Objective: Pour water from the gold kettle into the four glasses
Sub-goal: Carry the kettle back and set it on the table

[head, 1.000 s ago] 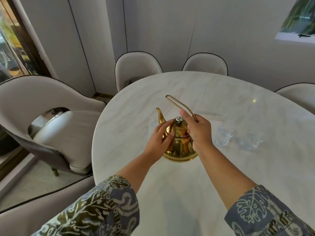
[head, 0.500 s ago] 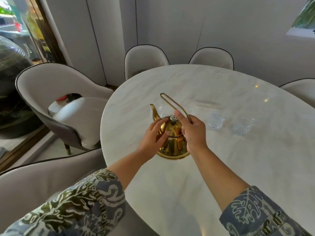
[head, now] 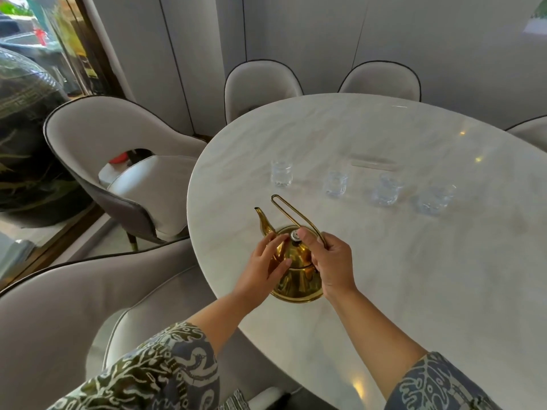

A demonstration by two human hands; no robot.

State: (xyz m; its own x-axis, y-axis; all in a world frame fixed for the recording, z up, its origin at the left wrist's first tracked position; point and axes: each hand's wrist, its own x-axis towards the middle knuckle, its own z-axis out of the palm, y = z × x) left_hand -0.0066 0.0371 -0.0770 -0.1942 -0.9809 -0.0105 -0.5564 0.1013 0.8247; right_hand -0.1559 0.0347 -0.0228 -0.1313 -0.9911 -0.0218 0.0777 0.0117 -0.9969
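Observation:
The gold kettle (head: 297,279) stands on the white marble table (head: 414,261) near its left front edge, spout pointing away to the left. My right hand (head: 330,261) grips the base of its thin wire handle, thumb by the lid knob. My left hand (head: 266,266) rests flat against the kettle's left side, fingers spread. Beyond the kettle stands a row of several clear glasses: one at the left (head: 281,173), then (head: 335,184), (head: 386,190) and the rightmost (head: 433,199). Whether they hold water I cannot tell.
Padded grey chairs surround the table: one at the left (head: 97,149), one just below me (head: 74,306), two at the far side (head: 262,84). A flat clear strip (head: 373,162) lies behind the glasses. A glass door is at the far left.
The view has pulled back and to the left, so all the glasses now show beyond the kettle. Both hands stay on the kettle, which still sits on the table.

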